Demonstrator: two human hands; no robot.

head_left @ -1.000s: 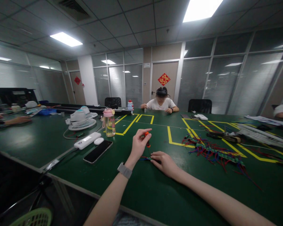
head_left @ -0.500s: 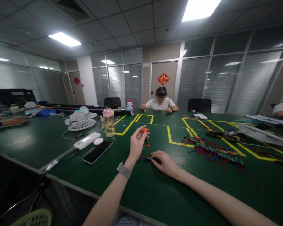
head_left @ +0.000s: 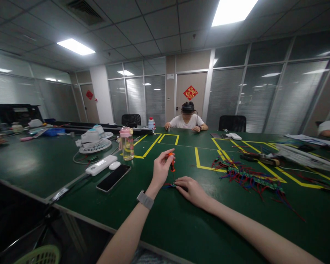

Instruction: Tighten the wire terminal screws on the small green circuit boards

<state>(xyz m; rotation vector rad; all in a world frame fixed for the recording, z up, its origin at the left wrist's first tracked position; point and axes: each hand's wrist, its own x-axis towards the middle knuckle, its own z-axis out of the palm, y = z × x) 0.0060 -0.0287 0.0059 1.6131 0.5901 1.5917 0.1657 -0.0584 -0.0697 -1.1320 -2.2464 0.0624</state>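
Note:
My left hand (head_left: 161,168) is closed around the handle of an orange and black screwdriver (head_left: 172,165), held upright with its shaft pointing down. Below it, a small green circuit board with red and blue wires (head_left: 169,186) lies on the green table (head_left: 165,223). The screwdriver's tip meets or nearly meets this board's right end; exact contact is too small to tell. My right hand (head_left: 191,190) rests on the table, its fingertips pinching the board's right end and partly hiding it.
A row of similar wired boards (head_left: 250,178) lies to the right, near pliers (head_left: 260,158) and a white keyboard (head_left: 308,157). Leftward are a phone (head_left: 114,177), a white power bank (head_left: 101,165), a pink-lidded bottle (head_left: 127,145) and white fans (head_left: 95,141). A person (head_left: 187,119) sits opposite.
My left hand and the screwdriver have shifted slightly right and a little down. My right hand stays nearly still on the board. At far left, another person's hands have drawn back leftward.

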